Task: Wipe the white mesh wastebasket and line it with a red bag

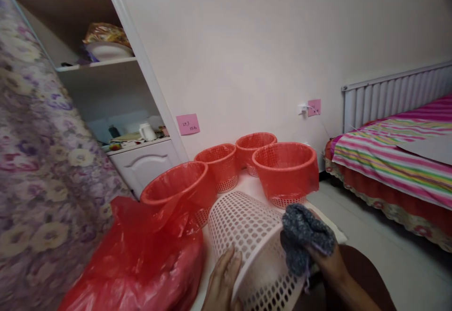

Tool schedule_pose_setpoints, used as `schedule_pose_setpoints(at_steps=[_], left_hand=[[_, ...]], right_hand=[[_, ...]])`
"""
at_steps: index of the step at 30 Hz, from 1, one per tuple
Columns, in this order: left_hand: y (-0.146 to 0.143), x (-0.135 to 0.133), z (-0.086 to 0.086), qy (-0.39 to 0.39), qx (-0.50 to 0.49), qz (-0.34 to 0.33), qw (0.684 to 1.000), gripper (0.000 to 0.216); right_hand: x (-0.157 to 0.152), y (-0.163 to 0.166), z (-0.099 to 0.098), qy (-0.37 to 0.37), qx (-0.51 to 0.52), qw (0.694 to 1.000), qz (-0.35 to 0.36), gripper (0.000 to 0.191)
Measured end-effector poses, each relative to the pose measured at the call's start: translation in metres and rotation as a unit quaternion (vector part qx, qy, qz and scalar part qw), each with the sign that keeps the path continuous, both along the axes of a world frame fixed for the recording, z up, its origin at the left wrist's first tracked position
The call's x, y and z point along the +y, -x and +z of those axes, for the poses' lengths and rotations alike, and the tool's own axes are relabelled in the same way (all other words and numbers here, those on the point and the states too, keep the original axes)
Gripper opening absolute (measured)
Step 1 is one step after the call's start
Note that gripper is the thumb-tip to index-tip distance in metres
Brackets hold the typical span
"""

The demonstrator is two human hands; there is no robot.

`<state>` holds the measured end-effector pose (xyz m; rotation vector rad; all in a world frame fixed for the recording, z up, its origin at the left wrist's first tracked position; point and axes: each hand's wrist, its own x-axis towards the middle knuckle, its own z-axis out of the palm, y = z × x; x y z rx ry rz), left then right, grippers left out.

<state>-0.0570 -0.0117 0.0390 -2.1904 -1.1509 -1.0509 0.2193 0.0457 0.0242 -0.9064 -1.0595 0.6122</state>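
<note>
A white perforated plastic basket (247, 235) lies on its side at the bottom centre. My left hand (222, 280) rests flat against its lower left wall, fingers stretched out. My right hand (326, 261) is closed on a grey knitted cloth (303, 235) and presses it against the basket's right side. Just left of the basket lies a heap of red plastic bags (141, 259).
Several baskets lined with red bags (286, 167) stand on the white table (249, 184) beyond. A floral curtain (38, 160) hangs at left, with a white shelf unit (116, 66) behind it. A bed with a striped cover (395, 155) and a radiator (391, 94) stand at right.
</note>
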Motion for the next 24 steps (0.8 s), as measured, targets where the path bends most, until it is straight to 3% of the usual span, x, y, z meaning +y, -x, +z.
schedule_pose_setpoints(at_steps=[2, 4, 7, 9, 11, 15, 17, 18, 21, 24], left_hand=[[-0.002, -0.003, 0.006, 0.02, 0.006, -0.003, 1.0, 0.064], [-0.004, -0.005, 0.015, 0.046, 0.032, -0.01, 0.998, 0.061], [-0.008, -0.007, 0.028, 0.071, 0.036, -0.011, 0.997, 0.055], [-0.01, -0.007, 0.03, 0.066, 0.023, -0.019, 0.997, 0.052], [-0.011, -0.005, 0.027, 0.061, 0.014, -0.026, 0.998, 0.051], [-0.01, -0.004, 0.017, 0.075, 0.019, -0.032, 0.997, 0.057], [-0.009, -0.005, 0.015, 0.087, 0.028, -0.03, 0.995, 0.059], [-0.007, -0.006, 0.015, 0.086, 0.033, -0.032, 0.995, 0.059], [0.0, -0.007, 0.013, 0.069, 0.052, -0.028, 0.996, 0.06], [0.012, -0.002, 0.008, 0.044, 0.086, -0.008, 0.995, 0.068]], right_hand=[[-0.011, 0.013, 0.034, -0.086, -0.117, 0.985, 0.096, 0.035], [-0.021, 0.024, 0.057, -0.133, -0.197, 0.964, 0.121, 0.022], [-0.025, 0.029, 0.069, -0.152, -0.253, 0.947, 0.124, 0.023], [-0.019, 0.023, 0.06, -0.139, -0.244, 0.952, 0.121, 0.024], [-0.011, 0.012, 0.039, -0.107, -0.194, 0.968, 0.116, 0.028], [0.001, -0.012, -0.03, 0.052, 0.001, 0.997, 0.064, 0.043], [0.001, -0.017, -0.063, 0.182, 0.132, 0.974, 0.002, 0.043], [0.001, -0.017, -0.075, 0.21, 0.191, 0.958, 0.022, 0.045], [0.004, -0.014, -0.085, 0.211, 0.284, 0.934, 0.056, 0.047], [0.012, -0.011, -0.062, 0.158, 0.218, 0.963, 0.02, 0.044]])
